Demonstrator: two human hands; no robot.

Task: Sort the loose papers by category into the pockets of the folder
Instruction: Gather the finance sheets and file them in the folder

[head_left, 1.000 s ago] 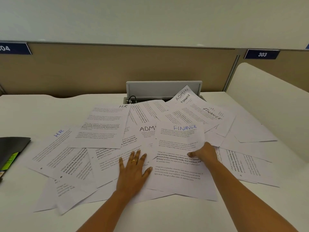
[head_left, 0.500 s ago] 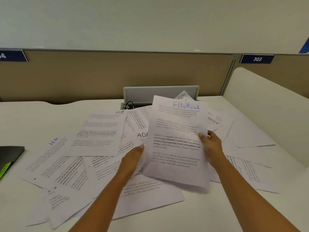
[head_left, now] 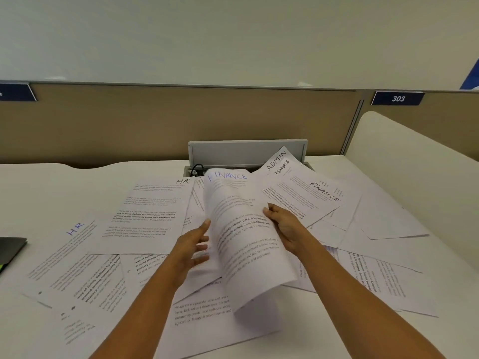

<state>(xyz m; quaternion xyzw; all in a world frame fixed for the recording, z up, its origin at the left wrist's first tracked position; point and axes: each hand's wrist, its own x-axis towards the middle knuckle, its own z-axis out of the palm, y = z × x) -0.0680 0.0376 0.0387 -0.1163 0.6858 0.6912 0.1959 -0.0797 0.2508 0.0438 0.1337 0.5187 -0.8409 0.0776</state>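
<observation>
Lifted clear of the heap half a second back and held flat then, the white printed sheet headed FINANCE in blue ink (head_left: 241, 229) now bows over to the left, its top curling away and its lower corner hanging just above the pile. A second ago it lay on the heap with both hands on the papers.

Going from the big things down: the white desk (head_left: 64, 177) carries a wide scatter of loose printed white papers (head_left: 85, 275), overlapping every which way. Among them I can read a sheet headed HR in black (head_left: 153, 211), another headed HR in blue (head_left: 59, 255) nearer the left, one headed FINANCE in black (head_left: 308, 200) at the right, and an ADMIN sheet (head_left: 277, 160) poking up by the grey cable box (head_left: 246, 152) at the back. At the far left edge sits the dark folder (head_left: 11, 251), only its corner in view, well apart from both hands.

The right hand (head_left: 283, 226) pinches the raised sheet's right edge, thumb on the printed face. The left hand (head_left: 190, 251) has spread open, fingers (head_left: 201, 253) splayed beside the sheet's left edge; whether it touches the paper I cannot tell.

To my eye one FINANCE paper is picked out and none filed, so sorting has barely begun. The sheet must travel left to the folder, and a limp page held by one edge could fold or snag.
</observation>
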